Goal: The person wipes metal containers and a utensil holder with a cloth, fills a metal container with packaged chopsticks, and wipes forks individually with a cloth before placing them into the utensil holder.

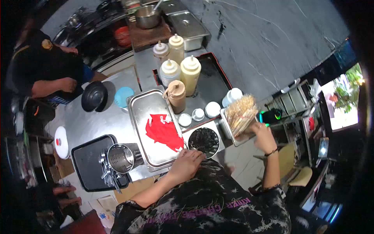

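Note:
My left hand [188, 165] is closed at the near rim of a perforated metal cutlery holder [203, 141] with a dark inside. Beside it, a steel tray [141, 109] holds a crumpled red cloth [163, 132] with white patches. My right hand [265, 139] has its fingers curled at the edge of a small steel pan [233, 136]. In that pan lies a bundle of thin wrapped sticks [242, 114] in clear plastic. My fingers touch the bundle's near end, but what they grip is hidden.
Several squeeze bottles [191, 72] and white-lidded containers [212, 109] stand beyond the tray. To the left are a black bowl [94, 96], another perforated holder [120, 160], and cutlery [110, 176] on a black tray [89, 165]. A person [46, 70] stands at the far left.

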`<control>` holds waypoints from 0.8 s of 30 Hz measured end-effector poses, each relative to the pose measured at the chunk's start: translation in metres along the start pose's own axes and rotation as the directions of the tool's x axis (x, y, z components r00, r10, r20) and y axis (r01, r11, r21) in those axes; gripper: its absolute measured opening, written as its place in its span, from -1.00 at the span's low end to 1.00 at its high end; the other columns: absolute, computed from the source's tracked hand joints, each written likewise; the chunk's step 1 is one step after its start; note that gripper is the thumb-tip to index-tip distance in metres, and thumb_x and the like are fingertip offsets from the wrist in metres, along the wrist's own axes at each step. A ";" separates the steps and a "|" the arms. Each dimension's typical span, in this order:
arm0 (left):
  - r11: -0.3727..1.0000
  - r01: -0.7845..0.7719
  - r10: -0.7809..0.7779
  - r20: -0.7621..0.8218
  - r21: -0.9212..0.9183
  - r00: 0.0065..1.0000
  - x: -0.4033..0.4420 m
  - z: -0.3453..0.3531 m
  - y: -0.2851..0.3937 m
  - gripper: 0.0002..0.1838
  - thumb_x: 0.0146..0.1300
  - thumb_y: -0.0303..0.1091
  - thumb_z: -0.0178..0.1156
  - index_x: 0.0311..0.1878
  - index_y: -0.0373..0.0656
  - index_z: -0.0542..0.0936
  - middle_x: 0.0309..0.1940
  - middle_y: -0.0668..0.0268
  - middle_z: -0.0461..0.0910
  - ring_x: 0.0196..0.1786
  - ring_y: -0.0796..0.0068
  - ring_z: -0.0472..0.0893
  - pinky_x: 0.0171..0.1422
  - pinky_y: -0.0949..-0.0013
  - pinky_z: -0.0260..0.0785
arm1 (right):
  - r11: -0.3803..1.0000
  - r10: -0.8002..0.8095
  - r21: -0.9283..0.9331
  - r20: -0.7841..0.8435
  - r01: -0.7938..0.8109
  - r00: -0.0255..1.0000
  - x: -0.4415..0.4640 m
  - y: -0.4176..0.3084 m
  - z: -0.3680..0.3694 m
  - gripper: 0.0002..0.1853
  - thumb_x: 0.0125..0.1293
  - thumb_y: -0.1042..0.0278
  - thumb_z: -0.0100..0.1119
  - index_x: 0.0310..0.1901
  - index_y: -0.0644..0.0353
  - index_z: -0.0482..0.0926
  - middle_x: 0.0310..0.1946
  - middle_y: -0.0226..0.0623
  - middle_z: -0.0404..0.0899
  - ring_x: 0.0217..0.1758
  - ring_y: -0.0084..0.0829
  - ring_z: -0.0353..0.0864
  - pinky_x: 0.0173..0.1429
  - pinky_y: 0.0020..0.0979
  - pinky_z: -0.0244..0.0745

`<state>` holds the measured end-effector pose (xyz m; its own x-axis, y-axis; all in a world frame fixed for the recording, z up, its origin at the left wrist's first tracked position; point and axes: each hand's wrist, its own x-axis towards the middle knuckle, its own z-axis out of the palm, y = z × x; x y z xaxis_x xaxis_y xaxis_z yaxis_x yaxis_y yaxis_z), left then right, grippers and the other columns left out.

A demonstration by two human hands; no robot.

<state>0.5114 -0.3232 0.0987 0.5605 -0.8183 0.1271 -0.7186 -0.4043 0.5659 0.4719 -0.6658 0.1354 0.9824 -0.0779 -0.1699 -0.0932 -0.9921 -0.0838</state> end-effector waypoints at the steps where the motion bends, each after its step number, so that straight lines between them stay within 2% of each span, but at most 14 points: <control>1: 0.989 0.006 -0.018 0.078 0.145 0.997 0.004 0.011 -0.001 -0.61 0.11 -0.34 0.21 0.06 -0.08 0.53 -0.05 0.34 0.53 0.04 0.38 0.48 0.08 0.23 0.19 | 0.999 -0.052 0.005 0.024 0.052 0.998 -0.001 0.005 0.012 -0.60 -0.05 0.61 0.12 -0.10 0.06 0.53 0.00 -0.33 0.47 0.16 -0.28 0.39 0.22 0.00 0.21; 2: 0.969 -0.014 0.006 0.034 0.248 0.999 0.007 0.023 -0.003 -0.76 0.06 -0.29 0.20 -0.15 -0.01 0.59 -0.26 0.43 0.54 -0.11 0.46 0.47 -0.04 0.24 0.11 | 0.991 -0.133 -0.019 -0.112 0.132 0.985 -0.001 0.014 0.035 -0.69 -0.06 0.63 0.13 -0.22 0.07 0.56 -0.09 -0.37 0.51 0.13 -0.32 0.42 0.26 0.03 0.14; 3: 0.966 -0.009 0.001 0.030 0.258 1.000 0.010 0.028 -0.001 -0.76 0.06 -0.29 0.20 -0.15 -0.01 0.59 -0.26 0.43 0.54 -0.11 0.46 0.47 -0.04 0.24 0.11 | 0.990 -0.141 -0.016 -0.119 0.140 0.983 -0.001 0.023 0.048 -0.69 -0.06 0.63 0.13 -0.22 0.07 0.56 -0.09 -0.37 0.51 0.13 -0.32 0.42 0.26 0.03 0.14; 5: 0.949 0.067 -0.074 0.011 0.310 0.997 0.015 0.036 0.002 -0.90 0.03 -0.30 0.16 -0.36 0.02 0.60 -0.49 0.50 0.49 -0.22 0.47 0.41 -0.13 0.20 0.13 | 0.969 -0.231 0.043 -0.190 0.244 0.954 0.001 0.042 0.066 -0.82 -0.06 0.58 0.16 -0.37 0.09 0.57 -0.24 -0.41 0.56 0.04 -0.34 0.46 0.21 -0.06 0.21; 6: 0.946 0.066 -0.035 -0.102 0.317 0.994 0.018 0.038 0.004 -0.97 -0.01 -0.28 0.18 -0.50 0.06 0.55 -0.60 0.57 0.44 -0.26 0.51 0.40 -0.17 0.20 0.10 | 0.946 -0.301 0.029 -0.293 0.323 0.908 0.004 0.050 0.073 -0.90 -0.09 0.50 0.20 -0.48 0.07 0.55 -0.40 -0.44 0.54 -0.11 -0.35 0.49 0.07 -0.18 0.30; 7: 0.940 0.094 -0.059 -0.113 0.329 0.992 0.019 0.038 0.006 -0.97 -0.01 -0.28 0.18 -0.50 0.06 0.55 -0.60 0.57 0.44 -0.26 0.51 0.40 -0.17 0.20 0.10 | 0.936 -0.327 0.033 -0.296 0.352 0.898 0.004 0.056 0.076 -0.90 -0.09 0.50 0.20 -0.48 0.07 0.55 -0.40 -0.44 0.54 -0.11 -0.35 0.49 0.07 -0.18 0.30; 10: 0.925 0.121 -0.108 -0.058 0.361 0.993 0.022 0.035 0.015 -0.97 -0.07 -0.27 0.20 -0.50 0.10 0.56 -0.59 0.59 0.46 -0.28 0.54 0.41 -0.19 0.22 0.10 | 0.898 -0.417 0.007 -0.302 0.439 0.858 0.006 0.063 0.063 -0.87 -0.16 0.48 0.21 -0.51 0.04 0.51 -0.51 -0.46 0.48 -0.28 -0.37 0.46 -0.17 -0.29 0.32; 12: 0.972 0.101 -0.073 -0.132 0.214 0.989 0.023 0.024 0.032 -0.95 -0.13 -0.27 0.22 -0.51 0.12 0.56 -0.59 0.61 0.47 -0.29 0.58 0.44 -0.19 0.25 0.11 | 0.888 -0.445 0.005 -0.244 0.460 0.862 0.007 0.064 0.042 -0.86 -0.18 0.48 0.22 -0.51 0.04 0.51 -0.53 -0.46 0.47 -0.29 -0.37 0.46 -0.18 -0.28 0.31; 13: 0.969 0.125 -0.097 -0.137 0.214 0.986 0.022 0.019 0.040 -0.95 -0.13 -0.27 0.22 -0.51 0.12 0.56 -0.59 0.61 0.47 -0.29 0.58 0.44 -0.19 0.25 0.11 | 0.891 -0.446 0.002 -0.185 0.454 0.876 0.004 0.063 0.031 -0.86 -0.19 0.48 0.23 -0.51 0.05 0.51 -0.54 -0.46 0.47 -0.29 -0.37 0.46 -0.19 -0.27 0.31; 16: 0.979 0.174 -0.143 -0.256 0.103 0.956 0.017 -0.004 0.068 -0.85 -0.20 -0.32 0.25 -0.45 0.11 0.60 -0.57 0.60 0.53 -0.36 0.56 0.48 -0.17 0.24 0.17 | 0.862 -0.494 0.043 -0.154 0.505 0.856 0.002 0.052 -0.015 -0.81 -0.25 0.49 0.26 -0.50 0.06 0.51 -0.56 -0.45 0.46 -0.31 -0.35 0.45 -0.21 -0.27 0.30; 18: 0.968 0.221 -0.177 -0.293 0.123 0.940 0.009 -0.030 0.086 -0.85 -0.21 -0.34 0.27 -0.45 0.10 0.62 -0.58 0.58 0.54 -0.35 0.55 0.49 -0.12 0.22 0.19 | 0.843 -0.528 0.044 -0.124 0.536 0.840 0.000 0.042 -0.049 -0.78 -0.27 0.50 0.26 -0.48 0.06 0.52 -0.56 -0.44 0.46 -0.33 -0.34 0.45 -0.22 -0.27 0.30; 21: 0.942 0.320 -0.268 -0.347 0.102 0.899 -0.017 -0.068 0.115 -0.85 -0.21 -0.37 0.31 -0.46 0.06 0.64 -0.59 0.55 0.55 -0.34 0.54 0.51 -0.02 0.16 0.21 | 0.783 -0.603 0.111 -0.103 0.611 0.791 -0.003 0.024 -0.096 -0.74 -0.31 0.50 0.27 -0.45 0.06 0.54 -0.57 -0.46 0.47 -0.37 -0.34 0.45 -0.25 -0.28 0.29; 23: 0.909 0.416 -0.374 -0.402 0.019 0.836 -0.036 -0.091 0.135 -0.86 -0.19 -0.40 0.35 -0.47 0.01 0.65 -0.57 0.53 0.58 -0.35 0.52 0.51 0.03 0.08 0.19 | 0.675 -0.712 0.126 -0.147 0.727 0.687 -0.001 0.012 -0.117 -0.72 -0.33 0.48 0.28 -0.42 0.06 0.55 -0.56 -0.48 0.49 -0.39 -0.35 0.44 -0.28 -0.30 0.29; 24: 0.898 0.437 -0.382 -0.419 0.041 0.824 -0.048 -0.103 0.143 -0.85 -0.22 -0.39 0.35 -0.48 0.00 0.65 -0.56 0.53 0.58 -0.37 0.51 0.51 0.03 0.07 0.18 | 0.624 -0.752 0.127 -0.171 0.771 0.636 0.003 0.005 -0.124 -0.70 -0.35 0.47 0.28 -0.42 0.07 0.54 -0.55 -0.49 0.49 -0.38 -0.37 0.45 -0.28 -0.31 0.28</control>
<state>0.4243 -0.3002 0.2571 0.9085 -0.3490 0.2297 -0.4176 -0.7378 0.5304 0.4941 -0.6831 0.2564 0.7229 0.6800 0.1223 0.6790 -0.6665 -0.3080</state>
